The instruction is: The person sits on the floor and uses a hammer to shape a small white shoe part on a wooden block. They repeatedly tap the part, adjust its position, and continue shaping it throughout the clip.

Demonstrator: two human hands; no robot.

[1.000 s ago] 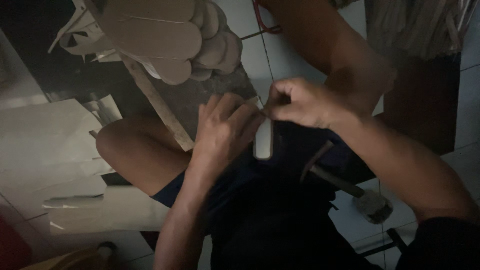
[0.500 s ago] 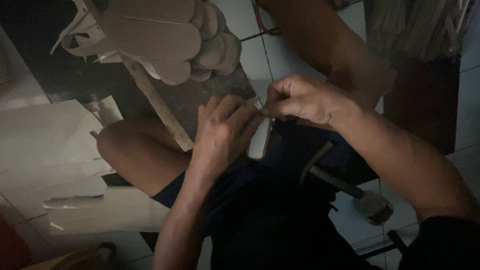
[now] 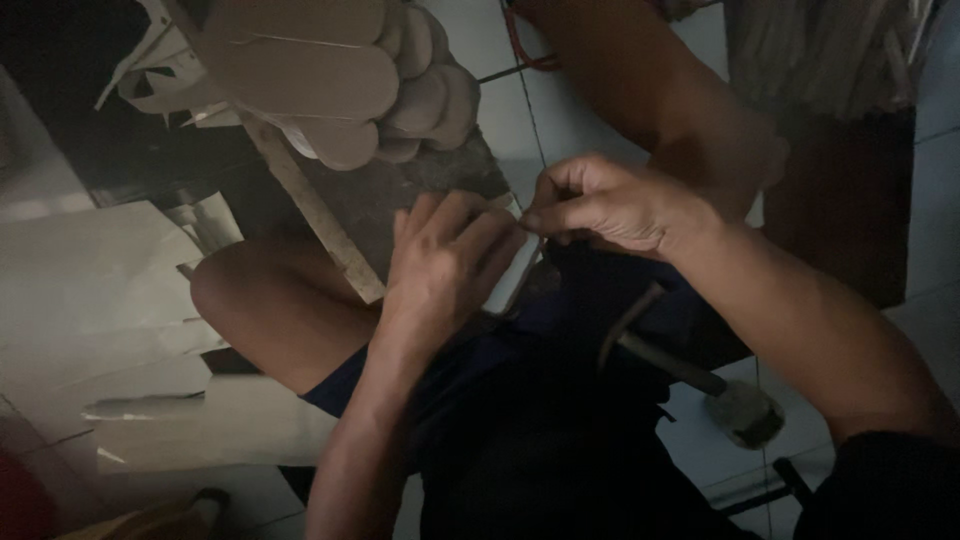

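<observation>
Dim light, looking down onto my lap. My left hand lies flat, fingers spread, pressing a pale flat strip against my thigh, just below the dark board. My right hand is pinched shut at the strip's far end, thumb against forefinger; whether it grips the strip's edge or some small thing there, I cannot tell. The two hands are close together, fingertips nearly touching.

The strip looks thin, light and bendable, like cut sole material, so I judge it will flex if lifted by one end. Better held flat by the palm and pinched at the edge.

A hammer lies to the right across my lap, head near the tiled floor, untouched. Far left, a stack of foot-shaped cutouts sits on the board beside a wooden slat. Pale sheets lie at left. No containers in view.
</observation>
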